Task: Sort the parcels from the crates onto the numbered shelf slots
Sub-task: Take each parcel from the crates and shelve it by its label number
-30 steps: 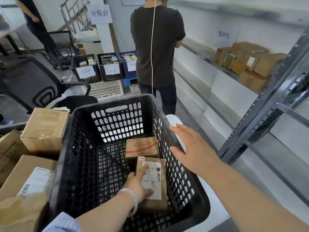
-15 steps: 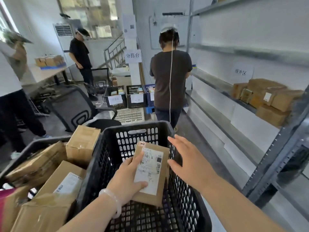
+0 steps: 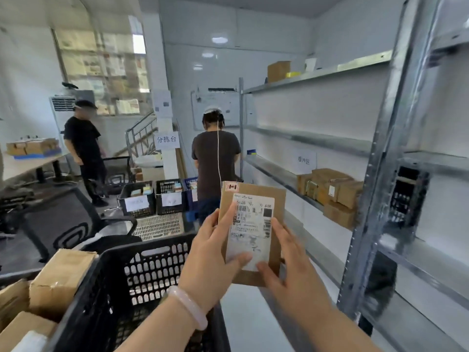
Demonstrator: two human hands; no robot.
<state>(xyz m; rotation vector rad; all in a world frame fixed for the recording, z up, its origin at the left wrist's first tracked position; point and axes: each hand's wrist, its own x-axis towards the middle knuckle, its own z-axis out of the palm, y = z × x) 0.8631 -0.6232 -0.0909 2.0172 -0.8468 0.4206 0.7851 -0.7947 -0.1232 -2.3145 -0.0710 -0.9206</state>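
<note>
A flat brown parcel (image 3: 278, 199) with a white shipping label and a small tag reading 1-1 at its top left is held upright in front of me. My left hand (image 3: 210, 255) grips its left edge, thumb across the label. My right hand (image 3: 286, 260) holds its right edge and lower corner. Below the parcel stands the black plastic crate (image 3: 142, 270) it came from. A metal shelf rack (image 3: 375, 179) runs along the right wall.
Brown boxes (image 3: 58, 275) fill a second crate at the lower left. Several parcels (image 3: 332, 189) lie on a middle shelf. A person in a dark shirt (image 3: 215, 158) stands ahead in the aisle by labelled crates (image 3: 152, 199); another person (image 3: 83, 148) stands far left near a table.
The parcel has been lifted out of the crate to chest height. My right hand has come onto its right edge. My view has tilted up toward the shelves.
</note>
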